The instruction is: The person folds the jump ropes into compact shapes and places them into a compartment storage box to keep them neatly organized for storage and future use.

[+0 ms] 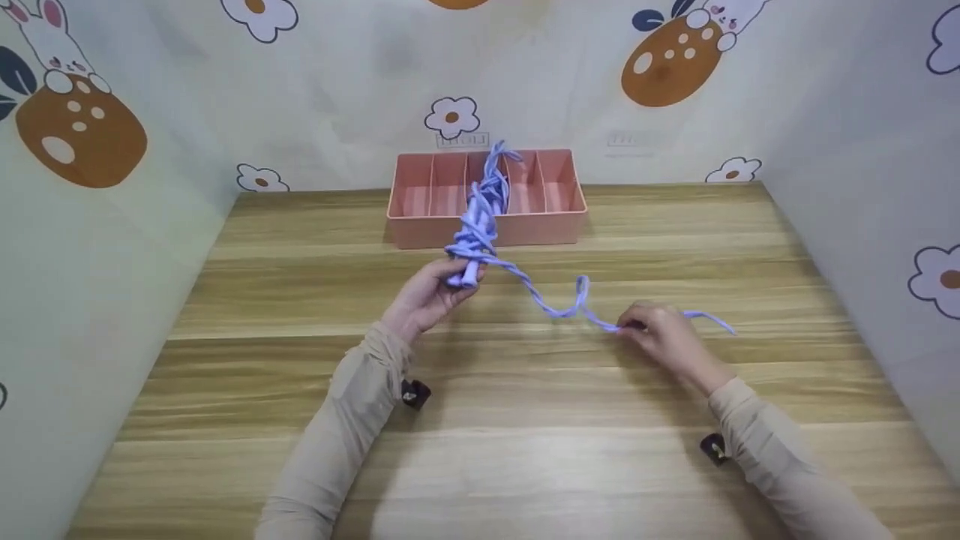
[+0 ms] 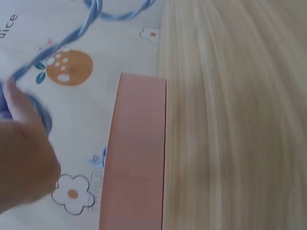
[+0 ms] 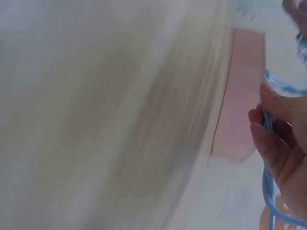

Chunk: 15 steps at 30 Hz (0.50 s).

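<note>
A blue-violet jump rope [image 1: 478,232] is bunched in a long bundle, its cord wound around two tube-like handles [image 1: 469,276]. My left hand [image 1: 426,301] grips the handle end, thumb along it, and the bundle points away from me over the pink box. From the bundle a twisted length of cord [image 1: 555,310] runs right with a small upright kink. My right hand [image 1: 667,339] pinches that cord between thumb and fingers; its tail [image 1: 712,319] sticks out beyond the hand. In the right wrist view, cord [image 3: 268,191] hangs past the palm.
Behind the bundle, a pink box [image 1: 420,232] with several narrow compartments stands at the back of the wooden table [image 1: 540,465]. Patterned walls [image 1: 337,90] enclose the back and both sides. A small black device [image 1: 415,394] sits at each wrist.
</note>
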Available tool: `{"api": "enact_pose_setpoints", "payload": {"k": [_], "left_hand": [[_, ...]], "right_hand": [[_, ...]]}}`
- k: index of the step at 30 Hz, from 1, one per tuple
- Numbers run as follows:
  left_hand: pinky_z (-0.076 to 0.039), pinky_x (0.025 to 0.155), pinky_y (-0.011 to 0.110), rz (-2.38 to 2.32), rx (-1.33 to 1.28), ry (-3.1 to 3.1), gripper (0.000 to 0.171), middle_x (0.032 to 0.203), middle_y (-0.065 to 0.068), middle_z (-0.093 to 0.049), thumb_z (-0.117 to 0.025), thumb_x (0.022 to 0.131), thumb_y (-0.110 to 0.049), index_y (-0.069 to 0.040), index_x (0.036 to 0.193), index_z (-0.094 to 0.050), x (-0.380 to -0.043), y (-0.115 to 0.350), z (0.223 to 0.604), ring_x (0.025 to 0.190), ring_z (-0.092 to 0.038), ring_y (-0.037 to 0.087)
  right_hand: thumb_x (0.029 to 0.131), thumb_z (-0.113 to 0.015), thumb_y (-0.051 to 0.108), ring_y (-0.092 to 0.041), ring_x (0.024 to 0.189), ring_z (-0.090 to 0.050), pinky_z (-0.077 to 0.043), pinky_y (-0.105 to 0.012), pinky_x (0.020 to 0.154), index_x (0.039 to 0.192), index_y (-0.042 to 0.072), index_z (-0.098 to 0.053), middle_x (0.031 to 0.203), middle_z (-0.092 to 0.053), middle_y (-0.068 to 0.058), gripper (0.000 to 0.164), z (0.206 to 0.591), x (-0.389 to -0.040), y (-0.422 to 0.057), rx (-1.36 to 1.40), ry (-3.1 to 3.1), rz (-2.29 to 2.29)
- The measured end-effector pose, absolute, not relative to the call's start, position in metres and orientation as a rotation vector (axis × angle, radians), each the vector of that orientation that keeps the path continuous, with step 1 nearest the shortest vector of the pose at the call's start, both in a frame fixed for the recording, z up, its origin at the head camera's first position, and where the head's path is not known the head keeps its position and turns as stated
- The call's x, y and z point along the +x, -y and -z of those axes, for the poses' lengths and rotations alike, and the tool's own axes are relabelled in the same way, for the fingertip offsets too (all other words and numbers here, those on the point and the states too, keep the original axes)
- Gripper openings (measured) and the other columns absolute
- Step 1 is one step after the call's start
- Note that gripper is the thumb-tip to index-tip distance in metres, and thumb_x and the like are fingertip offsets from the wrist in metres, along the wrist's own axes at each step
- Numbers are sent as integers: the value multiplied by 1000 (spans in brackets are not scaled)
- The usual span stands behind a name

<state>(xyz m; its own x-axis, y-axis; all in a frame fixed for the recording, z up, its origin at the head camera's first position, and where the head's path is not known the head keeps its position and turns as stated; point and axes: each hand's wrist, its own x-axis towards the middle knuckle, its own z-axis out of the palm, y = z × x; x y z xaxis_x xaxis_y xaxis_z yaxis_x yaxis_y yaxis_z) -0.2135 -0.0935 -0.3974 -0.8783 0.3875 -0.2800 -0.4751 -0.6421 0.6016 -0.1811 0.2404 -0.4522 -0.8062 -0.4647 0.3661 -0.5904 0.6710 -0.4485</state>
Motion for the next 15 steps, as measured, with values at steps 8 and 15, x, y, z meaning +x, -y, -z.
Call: {"api": "enact_pose_setpoints", "payload": {"k": [8,15], "left_hand": [[-56,67,26,-2103,250,-1045,22,82,13,-66,-45,83,9,-2,92,-62,-201,90,394,69,-65,19],[-54,61,22,-1556,585,-1153,36,73,3,-68,-43,75,13,-12,78,-67,-190,60,387,63,-64,13]], "right_hand": [[72,-71,2,-25,67,-62,-52,-39,62,76,0,-70,74,-68,-12,5,428,-229,-264,691,3030,-722],[71,-68,-1,-26,63,-59,-51,-40,62,72,-4,-68,69,-66,-15,4,408,-265,-248,713,3107,-645]]}}
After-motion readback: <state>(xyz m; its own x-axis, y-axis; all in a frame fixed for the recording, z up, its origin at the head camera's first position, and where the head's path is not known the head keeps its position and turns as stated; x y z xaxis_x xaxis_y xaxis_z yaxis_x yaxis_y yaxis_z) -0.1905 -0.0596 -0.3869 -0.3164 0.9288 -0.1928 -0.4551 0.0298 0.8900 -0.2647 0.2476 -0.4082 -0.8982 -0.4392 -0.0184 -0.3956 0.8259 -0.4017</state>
